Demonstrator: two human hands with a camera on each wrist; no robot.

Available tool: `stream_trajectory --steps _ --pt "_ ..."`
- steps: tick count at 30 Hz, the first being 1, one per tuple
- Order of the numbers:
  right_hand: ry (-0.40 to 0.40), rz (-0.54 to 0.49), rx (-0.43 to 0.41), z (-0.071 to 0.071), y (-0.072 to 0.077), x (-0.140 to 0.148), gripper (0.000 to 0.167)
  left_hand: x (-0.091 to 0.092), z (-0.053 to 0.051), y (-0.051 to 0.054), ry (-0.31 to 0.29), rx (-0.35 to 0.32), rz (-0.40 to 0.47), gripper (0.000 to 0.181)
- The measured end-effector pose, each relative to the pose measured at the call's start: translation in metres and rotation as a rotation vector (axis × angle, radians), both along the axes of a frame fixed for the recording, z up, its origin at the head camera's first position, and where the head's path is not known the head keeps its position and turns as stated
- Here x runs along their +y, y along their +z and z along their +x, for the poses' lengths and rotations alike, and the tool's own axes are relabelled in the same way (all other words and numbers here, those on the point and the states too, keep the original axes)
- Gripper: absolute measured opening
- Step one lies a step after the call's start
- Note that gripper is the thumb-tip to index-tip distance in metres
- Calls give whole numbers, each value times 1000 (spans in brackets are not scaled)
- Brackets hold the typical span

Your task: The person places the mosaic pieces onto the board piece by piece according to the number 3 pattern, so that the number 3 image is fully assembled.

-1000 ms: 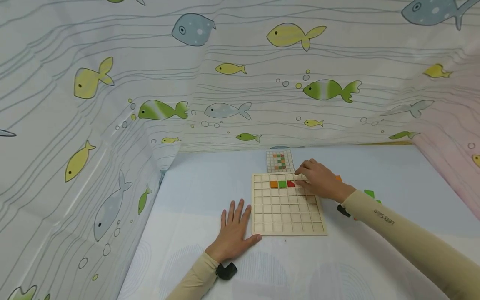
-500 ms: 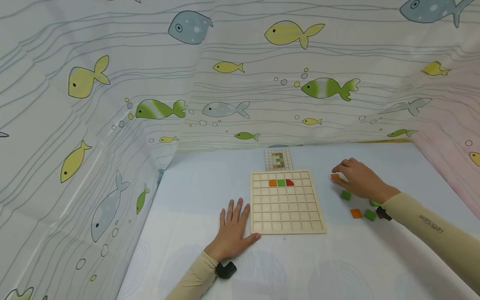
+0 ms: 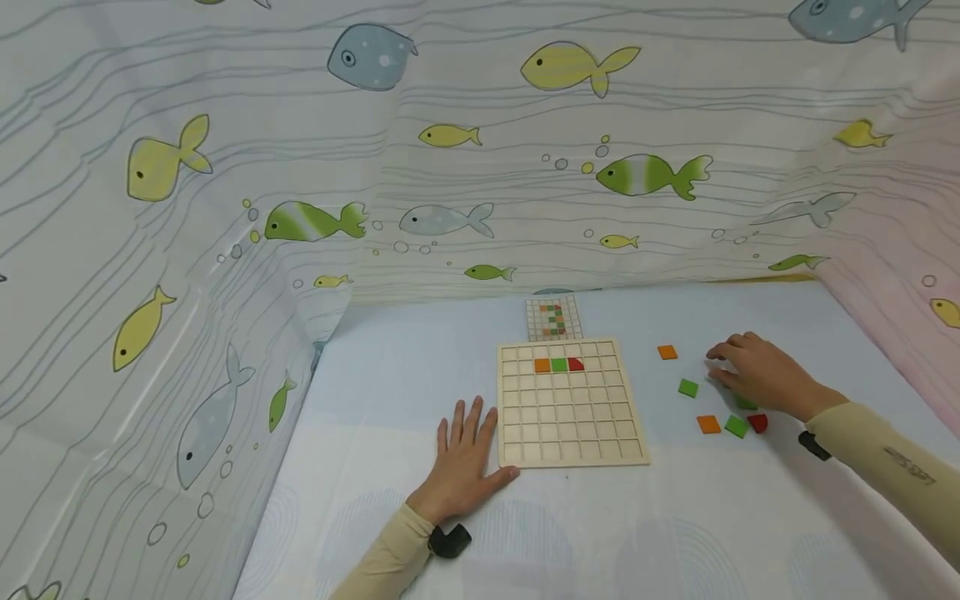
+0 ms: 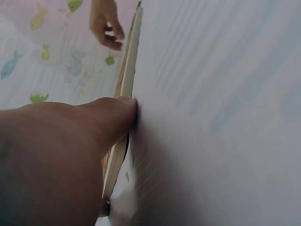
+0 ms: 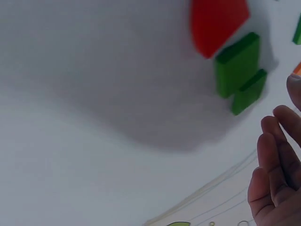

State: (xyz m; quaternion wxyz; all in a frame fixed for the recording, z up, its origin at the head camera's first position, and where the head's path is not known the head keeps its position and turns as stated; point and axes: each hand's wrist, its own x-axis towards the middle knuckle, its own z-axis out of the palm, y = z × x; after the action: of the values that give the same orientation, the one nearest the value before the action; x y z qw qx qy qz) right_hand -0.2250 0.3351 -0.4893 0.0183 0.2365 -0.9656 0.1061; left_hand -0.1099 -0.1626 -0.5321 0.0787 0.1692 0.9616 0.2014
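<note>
A pale wooden grid board point(image 3: 573, 421) lies on the table. In one of its upper rows sit an orange square tile point(image 3: 542, 365), a green square tile point(image 3: 558, 364) and a red rounded tile point(image 3: 575, 364). My left hand point(image 3: 461, 467) rests spread at the board's left side; in the left wrist view its thumb point(image 4: 117, 115) touches the board's edge. Over the loose tiles on the right hovers my right hand point(image 3: 768, 379), fingers relaxed, with nothing seen between them. Below it are a partly covered green tile point(image 3: 746, 402) and a loose red tile point(image 3: 757, 423).
Other loose tiles lie right of the board: an orange one point(image 3: 667, 352), a green one point(image 3: 687, 387), another orange one point(image 3: 708, 424) and another green one point(image 3: 736, 426). A pattern card point(image 3: 553, 317) lies behind the board. Fish-printed cloth point(image 3: 450, 183) hangs around the table.
My right hand has left the board, passed over the far orange tile, which stays on the table, and moved further right above the other tiles. My left hand has stayed in place.
</note>
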Motion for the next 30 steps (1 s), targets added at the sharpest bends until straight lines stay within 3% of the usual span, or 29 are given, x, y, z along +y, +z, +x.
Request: stream_trajectory --steps 8,22,30 --pt "1 6 -3 5 -12 23 22 -1 2 0 1 -4 9 96" --pt "5 -34 -49 15 -14 37 21 0 1 1 2 -17 18 96" --pt "29 -33 20 20 -16 39 26 0 1 1 -1 -13 14 95"
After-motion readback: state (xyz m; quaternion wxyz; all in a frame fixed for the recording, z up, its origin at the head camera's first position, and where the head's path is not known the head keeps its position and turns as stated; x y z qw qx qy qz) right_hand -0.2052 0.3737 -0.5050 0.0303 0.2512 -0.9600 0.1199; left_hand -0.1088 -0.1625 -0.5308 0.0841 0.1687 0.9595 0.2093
